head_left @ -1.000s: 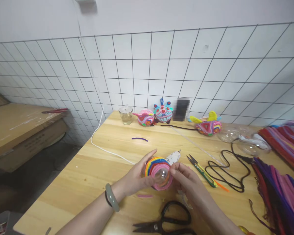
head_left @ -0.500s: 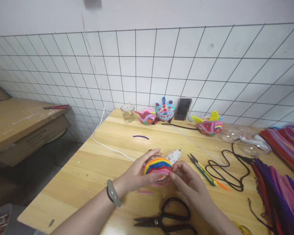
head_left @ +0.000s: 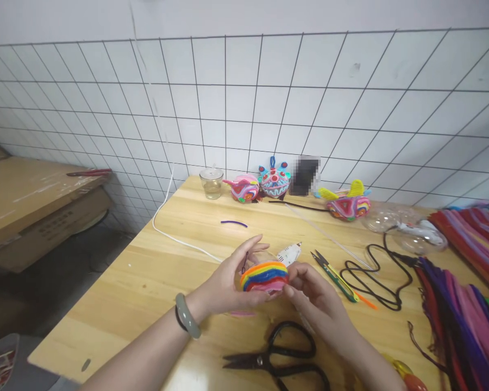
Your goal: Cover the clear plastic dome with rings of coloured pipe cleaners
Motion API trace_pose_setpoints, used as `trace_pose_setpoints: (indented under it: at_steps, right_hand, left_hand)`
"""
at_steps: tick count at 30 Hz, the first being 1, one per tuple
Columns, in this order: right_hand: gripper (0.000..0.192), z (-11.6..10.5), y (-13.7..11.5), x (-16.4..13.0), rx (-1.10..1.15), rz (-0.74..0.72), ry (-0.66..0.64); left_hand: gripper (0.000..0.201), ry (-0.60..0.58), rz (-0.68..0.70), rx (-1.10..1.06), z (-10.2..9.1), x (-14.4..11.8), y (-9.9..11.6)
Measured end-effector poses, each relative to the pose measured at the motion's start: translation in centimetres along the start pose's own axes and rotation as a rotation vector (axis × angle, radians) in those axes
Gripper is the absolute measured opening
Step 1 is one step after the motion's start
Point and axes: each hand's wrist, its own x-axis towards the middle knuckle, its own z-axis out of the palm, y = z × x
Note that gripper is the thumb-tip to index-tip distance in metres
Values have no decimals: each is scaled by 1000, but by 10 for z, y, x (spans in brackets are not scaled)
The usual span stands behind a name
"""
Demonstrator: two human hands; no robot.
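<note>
A clear plastic ball (head_left: 264, 277) with curved bands of orange, yellow, blue, red and pink fuzzy stems is held above the table. My left hand (head_left: 232, 282) wraps its left side, thumb along the lower front and fingers behind. At the ball's right edge, my right hand (head_left: 309, 290) pinches with thumb and forefinger by the pink band; whether a stem end is between them is hidden. A white hot glue gun (head_left: 289, 253) lies just behind the ball. Nearer me are large black scissors (head_left: 264, 361), below both hands.
Green-and-yellow thread snips (head_left: 336, 277) and a coiled black cord (head_left: 370, 277) lie right. Bundles of coloured fuzzy stems (head_left: 460, 315) cover the right side. Decorated balls (head_left: 274, 180), a lidded glass cup (head_left: 211, 183) and clear plastic balls (head_left: 419, 236) stand along the back.
The ball has tipped in my left hand, so the rainbow bands face more upward and less of its lower front shows. My right hand stays at its edge. The view has shifted slightly.
</note>
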Motion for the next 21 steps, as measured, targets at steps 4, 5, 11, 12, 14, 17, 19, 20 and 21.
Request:
trace_pose_setpoints:
  at_steps: [4,5,11,12,14,17,19,20,21]
  right_hand:
    - [6,-1,-2,2,-90,-51,0]
    - [6,-1,-3,2,-116,-62,2]
    - [5,-2,0,0,-286,-123,35]
    - [6,-1,0,-1,-309,-133,42]
    - [8,-1,2,-2,-336,-147,53]
    - [8,0,2,-2,-338,-140,64]
    - [6,1,2,-2,-311,-120,80]
    - [4,2,1,-2,-288,-103,94]
    - [2,3,0,-1,-257,-81,110]
  left_hand:
    - [91,-11,41,83,-2,-1,0]
    - [90,-7,46,104,-2,0,0]
    - [89,-36,-12,122,-1,0,5]
    - [90,-44,-22,110,-1,0,6]
    - [90,-46,-38,91,-1,0,5]
    - [87,-29,-46,56,-1,1,3]
    - [87,-22,-51,55,-1,1,2]
    - [85,-22,-52,60,-1,1,2]
    - [83,-21,-54,63,0,1,3]
